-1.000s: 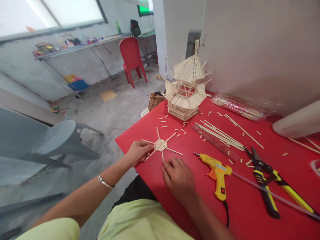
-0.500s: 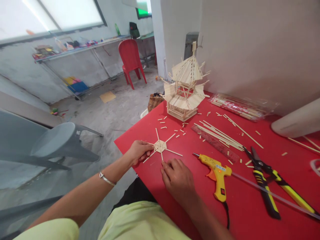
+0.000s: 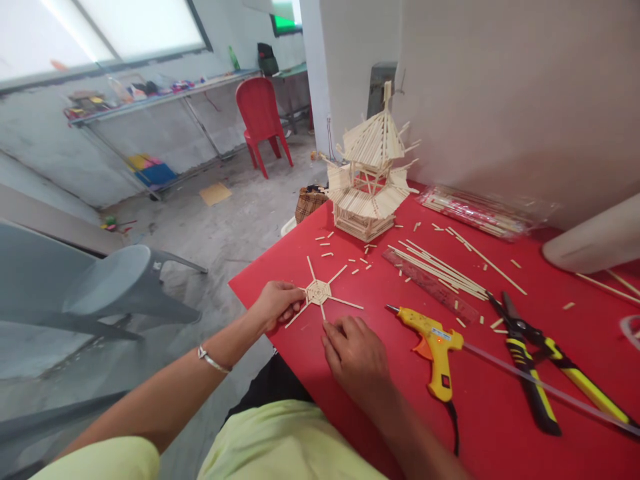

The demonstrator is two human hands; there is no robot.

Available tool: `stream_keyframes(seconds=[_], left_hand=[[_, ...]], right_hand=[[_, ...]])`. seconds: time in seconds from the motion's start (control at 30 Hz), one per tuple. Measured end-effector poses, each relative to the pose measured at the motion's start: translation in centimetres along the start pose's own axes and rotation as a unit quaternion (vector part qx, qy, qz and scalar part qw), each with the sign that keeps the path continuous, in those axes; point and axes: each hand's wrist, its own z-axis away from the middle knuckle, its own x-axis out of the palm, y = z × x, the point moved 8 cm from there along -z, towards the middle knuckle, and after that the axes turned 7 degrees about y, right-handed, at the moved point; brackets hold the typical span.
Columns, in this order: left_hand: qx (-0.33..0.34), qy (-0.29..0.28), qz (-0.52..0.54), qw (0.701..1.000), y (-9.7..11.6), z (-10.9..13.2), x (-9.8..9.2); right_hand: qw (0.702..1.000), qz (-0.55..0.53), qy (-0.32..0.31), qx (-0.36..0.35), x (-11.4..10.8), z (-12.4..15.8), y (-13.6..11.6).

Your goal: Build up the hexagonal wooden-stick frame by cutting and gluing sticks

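A flat six-spoked star of thin wooden sticks [image 3: 320, 293] lies on the red table [image 3: 390, 400] near its front corner. My left hand [image 3: 275, 303] rests on the star's left spokes, fingers curled and pressing them down. My right hand [image 3: 353, 353] lies just below the star, fingers bent and pinched near the tip of the lower spoke; what they hold is too small to make out. A yellow glue gun [image 3: 433, 347] lies to the right of my right hand, nozzle pointing left.
A stick-built pagoda model [image 3: 373, 177] stands at the table's far edge. Loose long sticks [image 3: 440, 270], a ruler [image 3: 430, 283] and yellow-handled cutters [image 3: 535, 360] lie to the right. Short stick offcuts are scattered about. A grey chair [image 3: 120, 287] stands left, a red chair [image 3: 263, 120] beyond.
The stick star has turned and shifted slightly under my left hand. My right hand has hardly moved.
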Motion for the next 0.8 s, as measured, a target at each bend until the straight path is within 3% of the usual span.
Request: stream_keyframes(seconds=[0.5, 0.8], left_hand=[[-0.007, -0.015, 0.011, 1.0, -0.4, -0.6, -0.2], [0.062, -0.007, 0.059, 0.996, 0.1, 0.8, -0.7]], right_hand=[[1.0, 0.01, -0.008, -0.003, 0.1, -0.1, 0.0], [1.0, 0.012, -0.008, 0.0, 0.2, -0.1, 0.0]])
